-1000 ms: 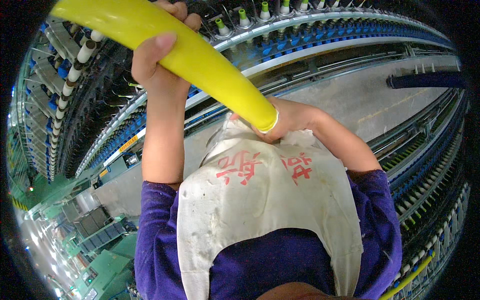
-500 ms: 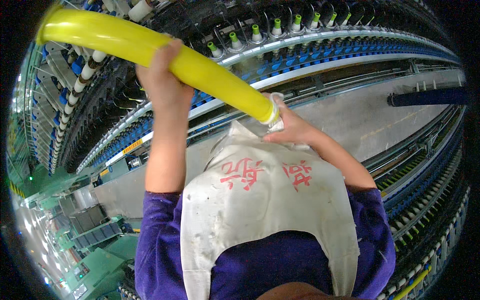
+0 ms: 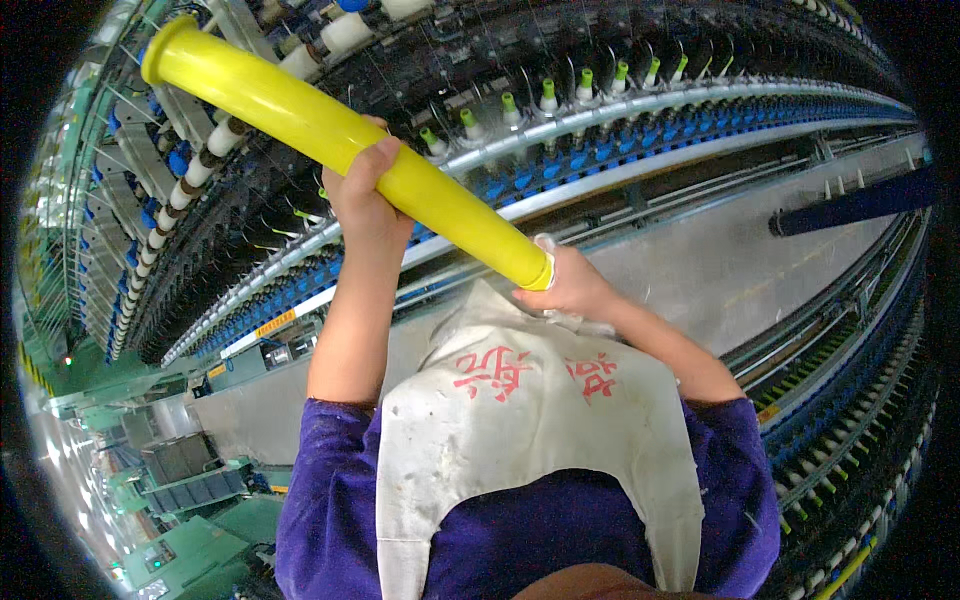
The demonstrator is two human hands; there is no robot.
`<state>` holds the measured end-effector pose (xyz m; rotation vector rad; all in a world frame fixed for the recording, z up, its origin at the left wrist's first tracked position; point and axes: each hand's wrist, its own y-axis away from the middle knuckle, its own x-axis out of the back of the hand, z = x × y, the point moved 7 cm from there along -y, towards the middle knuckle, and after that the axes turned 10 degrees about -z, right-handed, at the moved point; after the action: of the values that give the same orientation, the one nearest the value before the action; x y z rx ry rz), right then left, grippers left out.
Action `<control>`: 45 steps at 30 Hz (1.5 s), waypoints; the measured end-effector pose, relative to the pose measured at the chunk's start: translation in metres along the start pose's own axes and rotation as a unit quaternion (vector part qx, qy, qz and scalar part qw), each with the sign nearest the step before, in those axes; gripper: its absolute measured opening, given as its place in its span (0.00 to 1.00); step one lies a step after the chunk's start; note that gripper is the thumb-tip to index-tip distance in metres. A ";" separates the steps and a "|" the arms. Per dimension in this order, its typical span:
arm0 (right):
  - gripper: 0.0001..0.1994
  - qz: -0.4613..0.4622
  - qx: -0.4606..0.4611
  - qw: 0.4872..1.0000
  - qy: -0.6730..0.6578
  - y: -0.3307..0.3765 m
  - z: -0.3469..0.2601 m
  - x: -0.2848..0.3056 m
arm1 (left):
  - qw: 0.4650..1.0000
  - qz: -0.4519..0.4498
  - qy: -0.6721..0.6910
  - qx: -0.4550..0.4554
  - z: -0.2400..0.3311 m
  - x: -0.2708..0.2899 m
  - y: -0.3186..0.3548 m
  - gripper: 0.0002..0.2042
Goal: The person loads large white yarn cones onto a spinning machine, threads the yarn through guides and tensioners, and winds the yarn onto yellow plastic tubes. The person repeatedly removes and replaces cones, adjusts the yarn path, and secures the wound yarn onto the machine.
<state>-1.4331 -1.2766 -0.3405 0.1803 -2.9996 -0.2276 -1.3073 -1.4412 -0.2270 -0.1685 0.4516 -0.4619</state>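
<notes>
A long yellow tube (image 3: 280, 112) with a flared far end slants across the front, from upper left down toward my chest. My left hand (image 3: 372, 195) is wrapped round it near the middle, thumb on top. At the near end of the tube my right hand (image 3: 578, 282) closes round the tip. Some soft white material (image 3: 546, 243) shows between that hand and the tube's rim; whether it is cloth or fibre I cannot tell. The palm hides most of it. Just below the hands hangs my white apron (image 3: 540, 430) with red marks.
A spinning machine with a row of green-topped bobbins (image 3: 548, 95) and a blue-and-metal rail (image 3: 560, 170) runs beyond my hands. A dark cylinder (image 3: 860, 203) juts in at the right over the grey floor (image 3: 700, 270). More bobbin rows (image 3: 860, 400) stand at the right; green machinery (image 3: 200, 550) is at lower left.
The tube's flared end has shifted right and the tube tilts more steeply. Both hands have come lower in view, nearer my body, still gripping it.
</notes>
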 end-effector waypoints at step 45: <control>0.19 -0.547 0.079 0.771 0.317 -0.044 -0.063 -0.282 | 0.948 -0.091 -0.275 0.129 0.120 0.166 0.238 0.07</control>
<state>-1.1419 -1.2926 -0.3185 1.6254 -1.8915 0.0103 -1.0262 -1.3011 -0.2446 -0.0788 -0.1755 -0.6242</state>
